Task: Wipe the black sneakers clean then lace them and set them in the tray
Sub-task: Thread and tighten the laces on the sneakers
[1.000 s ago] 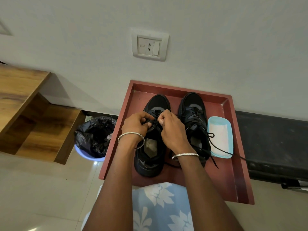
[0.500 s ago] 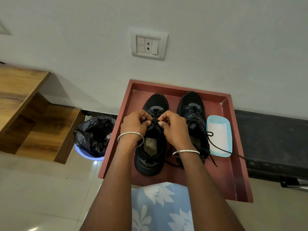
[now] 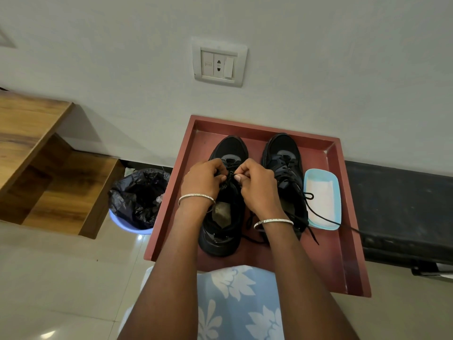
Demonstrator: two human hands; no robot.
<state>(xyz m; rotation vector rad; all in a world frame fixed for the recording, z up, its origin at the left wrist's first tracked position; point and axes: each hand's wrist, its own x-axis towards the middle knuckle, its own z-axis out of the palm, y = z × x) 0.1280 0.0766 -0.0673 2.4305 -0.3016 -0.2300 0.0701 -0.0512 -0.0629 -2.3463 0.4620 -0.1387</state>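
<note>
Two black sneakers stand side by side, toes toward the wall, in a dark red tray (image 3: 335,246). Over the tongue of the left sneaker (image 3: 221,231), my left hand (image 3: 202,179) and my right hand (image 3: 257,185) both pinch its black lace, thumbs nearly touching. The right sneaker (image 3: 284,158) has its lace (image 3: 318,217) loose, trailing over the tray's right edge.
A light blue dish (image 3: 322,173) with a white cloth lies in the tray, right of the sneakers. A bin lined with a black bag (image 3: 139,195) stands left of the tray, wooden shelving (image 3: 49,177) further left. Behind is a wall with a socket (image 3: 219,63); a black bench (image 3: 402,209) is at right.
Both hands have stayed on the left sneaker's lace, shifting slightly toward the toe. The sneakers and the tray have not moved.
</note>
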